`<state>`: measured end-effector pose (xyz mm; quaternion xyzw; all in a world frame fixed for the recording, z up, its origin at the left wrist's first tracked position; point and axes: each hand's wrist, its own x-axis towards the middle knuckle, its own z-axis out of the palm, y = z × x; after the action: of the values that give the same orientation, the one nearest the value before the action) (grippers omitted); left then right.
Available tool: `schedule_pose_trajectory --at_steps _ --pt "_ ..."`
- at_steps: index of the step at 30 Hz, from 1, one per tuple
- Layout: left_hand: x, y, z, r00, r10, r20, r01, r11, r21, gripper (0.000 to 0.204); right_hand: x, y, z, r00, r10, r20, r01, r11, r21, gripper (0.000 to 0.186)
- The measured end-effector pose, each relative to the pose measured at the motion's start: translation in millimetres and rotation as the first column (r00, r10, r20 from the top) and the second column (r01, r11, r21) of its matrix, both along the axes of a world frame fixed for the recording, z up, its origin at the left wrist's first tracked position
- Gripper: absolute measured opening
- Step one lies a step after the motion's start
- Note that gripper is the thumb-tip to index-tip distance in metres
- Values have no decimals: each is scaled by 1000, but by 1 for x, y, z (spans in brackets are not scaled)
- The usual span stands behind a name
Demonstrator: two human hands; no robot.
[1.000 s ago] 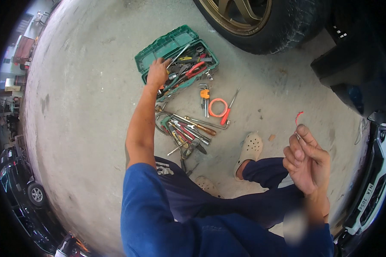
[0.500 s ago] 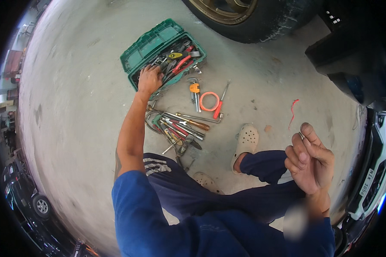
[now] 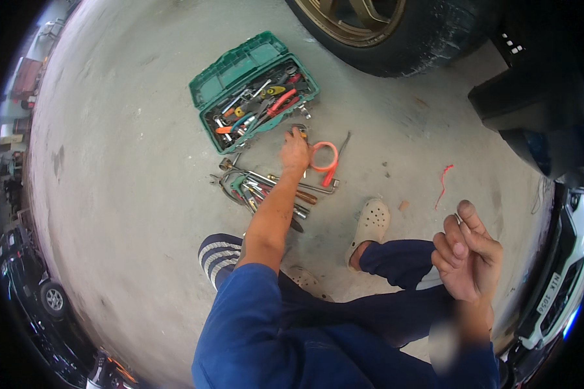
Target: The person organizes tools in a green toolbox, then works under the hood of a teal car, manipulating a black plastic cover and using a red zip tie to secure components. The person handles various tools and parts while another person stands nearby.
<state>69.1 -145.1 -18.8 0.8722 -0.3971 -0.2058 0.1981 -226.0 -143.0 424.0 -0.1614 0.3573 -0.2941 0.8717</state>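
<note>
My left hand (image 3: pixel 294 153) is closed over the hex key set (image 3: pixel 301 129), mostly hiding it, beside an orange ring (image 3: pixel 331 148) and a red-handled screwdriver (image 3: pixel 328 177) on the floor. A green open toolbox (image 3: pixel 230 65), full of mixed tools, lies just beyond it. A pile of wrenches and other hand tools (image 3: pixel 259 188) lies below that hand, partly under my forearm. My right hand (image 3: pixel 467 249) is raised at the right, its thumb and index finger pinched on a small thin metal piece (image 3: pixel 458 219). A red cord (image 3: pixel 446 178) is on the floor above it.
A gold-rimmed tire (image 3: pixel 370 45) and dark bodywork (image 3: pixel 525 117) are at the top right. A white vehicle front (image 3: pixel 561 272) stands at the right edge, a black car (image 3: pixel 32 292) at the left edge. My beige-clogged foot (image 3: pixel 370 223) rests below the tools.
My left hand has left the toolbox and moved down and right onto the hex key set. My right hand stays raised in its pinch, slightly lower and farther right.
</note>
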Motion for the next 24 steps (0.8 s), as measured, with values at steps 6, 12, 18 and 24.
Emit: schedule_pose_trajectory --at_steps 6,12,18,24 --pt "37 33 91 913 -393 -106 373 912 -169 76 -5 -6 -3 998 1 58 1 1000 -29 37" --pt "132 28 191 880 -448 156 473 854 -217 71 -1 -7 -1 998 21 60 -19 1000 -25 36" --pt "163 3 166 814 -387 433 452 890 -55 61 4 -6 2 999 43 10 -43 999 -16 33" --pt "-32 27 54 854 -510 104 517 853 -67 34 7 -5 -1 998 57 32 -56 998 -26 31"
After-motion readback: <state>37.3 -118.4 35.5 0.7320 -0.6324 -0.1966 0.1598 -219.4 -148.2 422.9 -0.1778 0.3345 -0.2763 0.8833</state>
